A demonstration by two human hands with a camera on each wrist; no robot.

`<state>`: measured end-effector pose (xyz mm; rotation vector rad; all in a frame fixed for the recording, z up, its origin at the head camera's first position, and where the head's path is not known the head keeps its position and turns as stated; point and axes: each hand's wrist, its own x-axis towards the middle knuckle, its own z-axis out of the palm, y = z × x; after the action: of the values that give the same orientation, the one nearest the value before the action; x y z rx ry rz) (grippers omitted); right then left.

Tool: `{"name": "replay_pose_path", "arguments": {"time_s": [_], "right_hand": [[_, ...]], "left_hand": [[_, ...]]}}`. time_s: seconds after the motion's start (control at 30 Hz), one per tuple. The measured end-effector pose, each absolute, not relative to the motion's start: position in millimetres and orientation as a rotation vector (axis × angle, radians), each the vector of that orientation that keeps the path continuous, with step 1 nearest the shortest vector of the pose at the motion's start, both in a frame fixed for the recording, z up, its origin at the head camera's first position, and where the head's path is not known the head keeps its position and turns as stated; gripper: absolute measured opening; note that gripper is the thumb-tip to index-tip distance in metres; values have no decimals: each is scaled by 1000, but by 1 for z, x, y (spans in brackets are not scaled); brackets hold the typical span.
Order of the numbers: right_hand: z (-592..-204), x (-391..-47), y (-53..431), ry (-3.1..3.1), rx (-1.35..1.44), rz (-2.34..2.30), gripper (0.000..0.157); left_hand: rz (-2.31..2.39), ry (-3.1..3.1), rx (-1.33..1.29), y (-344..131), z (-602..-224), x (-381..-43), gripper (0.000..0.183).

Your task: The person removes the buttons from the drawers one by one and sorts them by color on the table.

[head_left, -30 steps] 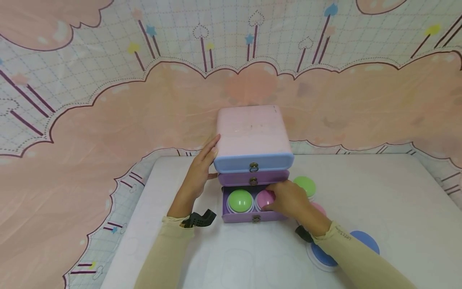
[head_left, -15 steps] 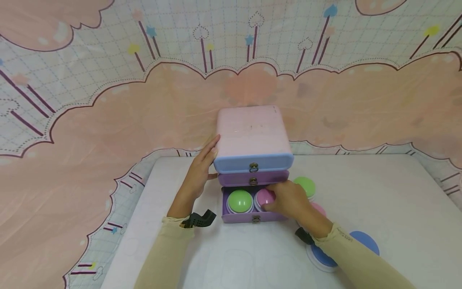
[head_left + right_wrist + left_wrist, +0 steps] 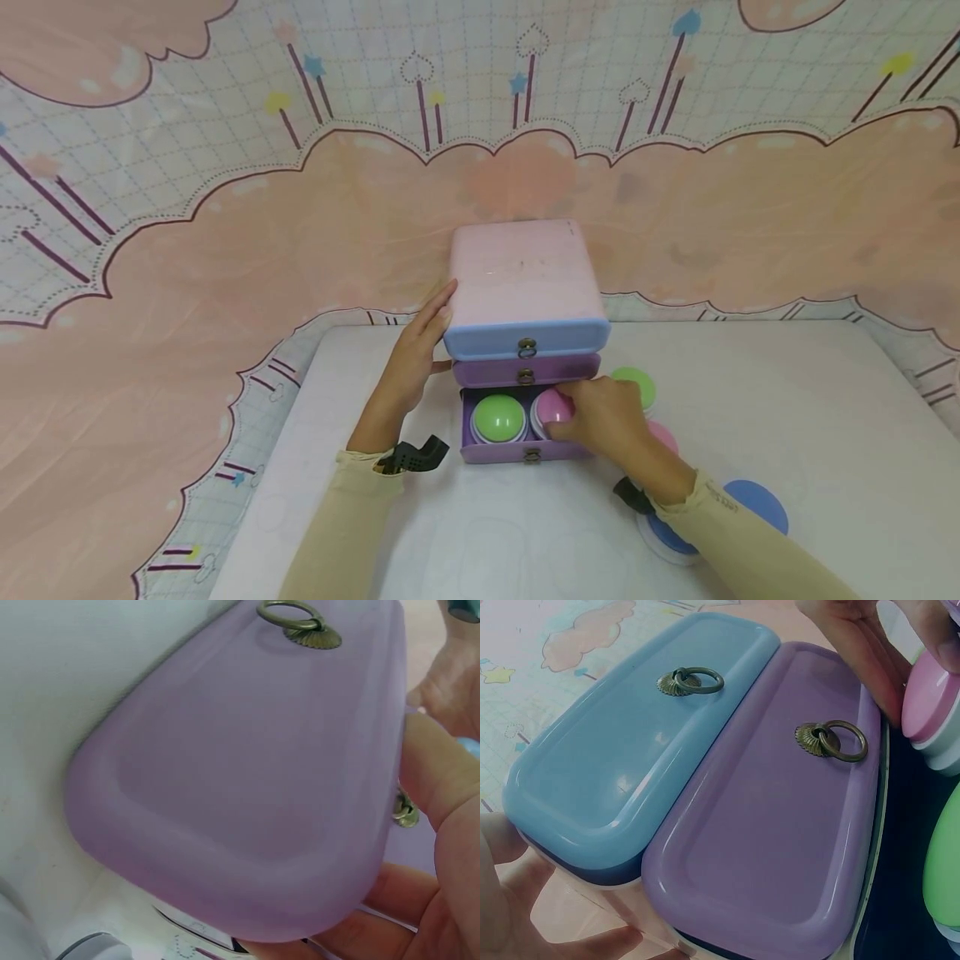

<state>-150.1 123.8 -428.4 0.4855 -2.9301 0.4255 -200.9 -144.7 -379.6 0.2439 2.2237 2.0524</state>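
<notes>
A small drawer chest [image 3: 525, 275] with a pink top stands on the table, its lowest purple drawer [image 3: 495, 452] pulled out. My left hand [image 3: 408, 362] rests against the chest's left side, fingers extended. Inside the drawer, my right hand [image 3: 611, 417] grips a pink-domed round buzzer button [image 3: 553, 407] with a white base. Left of it sits a green-domed button [image 3: 498, 417]. The left wrist view shows the pink button [image 3: 926, 694] beside the closed purple drawer front [image 3: 765, 810]. In the right wrist view the pulled-out drawer's front [image 3: 247, 772] hides the button.
To the right of the chest lie another green button [image 3: 637, 385] and a pink one [image 3: 663, 435], partly behind the right hand. Two blue buttons lie nearer, one of them [image 3: 759, 503] beyond the right sleeve. A patterned cloth [image 3: 225, 275] hangs behind the table.
The right hand and the pink button have shifted very slightly to the right. My left hand, the chest and the green button in the drawer have stayed put.
</notes>
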Motion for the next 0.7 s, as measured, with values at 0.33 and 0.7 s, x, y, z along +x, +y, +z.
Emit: {"name": "replay_pose_path", "arguments": {"time_s": [0.33, 0.7], "right_hand": [[-423, -143, 122, -2950, 373, 406, 38], [-428, -136, 124, -2830, 353, 402, 34]], "left_hand": [[2047, 2232, 250, -145, -379, -200, 48], [2049, 2227, 246, -145, -380, -201, 49]]}}
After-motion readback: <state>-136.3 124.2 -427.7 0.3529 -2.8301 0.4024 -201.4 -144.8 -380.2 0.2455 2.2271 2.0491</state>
